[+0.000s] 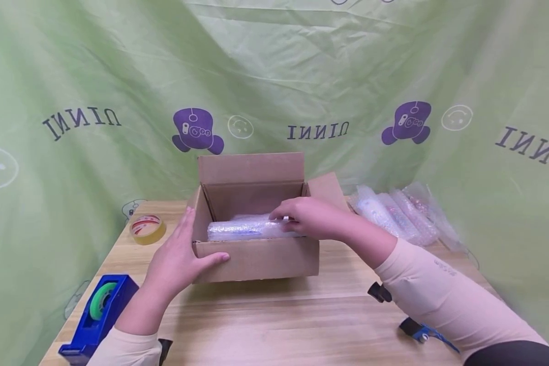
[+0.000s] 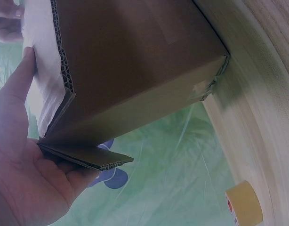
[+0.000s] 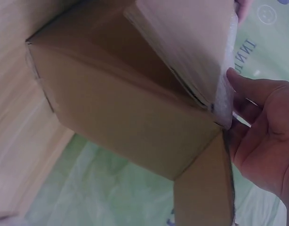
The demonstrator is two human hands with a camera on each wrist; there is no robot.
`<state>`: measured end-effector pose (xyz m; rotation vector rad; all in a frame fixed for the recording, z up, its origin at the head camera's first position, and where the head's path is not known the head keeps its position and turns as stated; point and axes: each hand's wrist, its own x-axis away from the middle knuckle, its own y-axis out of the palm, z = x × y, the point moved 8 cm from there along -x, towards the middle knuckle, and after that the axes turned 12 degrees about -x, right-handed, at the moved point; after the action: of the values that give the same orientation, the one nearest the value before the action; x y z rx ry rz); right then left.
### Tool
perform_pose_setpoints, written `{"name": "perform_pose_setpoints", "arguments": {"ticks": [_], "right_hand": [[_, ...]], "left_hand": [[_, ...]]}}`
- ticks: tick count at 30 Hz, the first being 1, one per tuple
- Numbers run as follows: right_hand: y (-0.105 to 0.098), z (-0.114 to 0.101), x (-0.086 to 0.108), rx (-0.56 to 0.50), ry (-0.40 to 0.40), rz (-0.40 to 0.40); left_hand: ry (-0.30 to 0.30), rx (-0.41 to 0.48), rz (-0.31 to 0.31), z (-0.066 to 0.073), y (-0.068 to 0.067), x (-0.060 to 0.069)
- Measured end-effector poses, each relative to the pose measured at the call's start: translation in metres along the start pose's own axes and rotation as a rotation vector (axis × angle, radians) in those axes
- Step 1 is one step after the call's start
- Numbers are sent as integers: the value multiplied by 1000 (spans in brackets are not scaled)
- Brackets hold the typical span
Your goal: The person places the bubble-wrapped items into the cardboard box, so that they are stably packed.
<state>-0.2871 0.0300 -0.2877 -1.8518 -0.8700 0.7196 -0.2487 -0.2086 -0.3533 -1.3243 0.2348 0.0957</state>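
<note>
While a blue plastic tape dispenser (image 1: 86, 331) stands leftmost, a yellow tape roll (image 1: 150, 235), its red print illegible, sits on the wooden worktop (image 1: 256, 325); the left hand (image 1: 176, 256) grips an open brown cardboard box (image 1: 256, 262), the right hand (image 1: 313, 216) pinches a clear bubble-wrapped package (image 1: 235, 230) inside, and rightmost curtain lettering (image 1: 532, 146) includes "INNI".

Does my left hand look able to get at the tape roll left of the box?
Probably yes: nothing visible stands between the left hand and the tape roll. But that hand is holding the box by its near left corner, so it would likely have to let go first.
</note>
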Motion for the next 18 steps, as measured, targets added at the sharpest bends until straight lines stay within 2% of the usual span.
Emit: {"name": "perform_pose_setpoints", "arguments": {"ticks": [9, 14, 18], "right_hand": [[25, 10, 1, 7, 21, -148], [27, 14, 0, -1, 32, -165], [21, 16, 1, -35, 47, -145]], "left_hand": [[5, -3, 11, 0, 0, 0], [2, 0, 6, -1, 1, -1], [-1, 1, 7, -1, 1, -1]]}}
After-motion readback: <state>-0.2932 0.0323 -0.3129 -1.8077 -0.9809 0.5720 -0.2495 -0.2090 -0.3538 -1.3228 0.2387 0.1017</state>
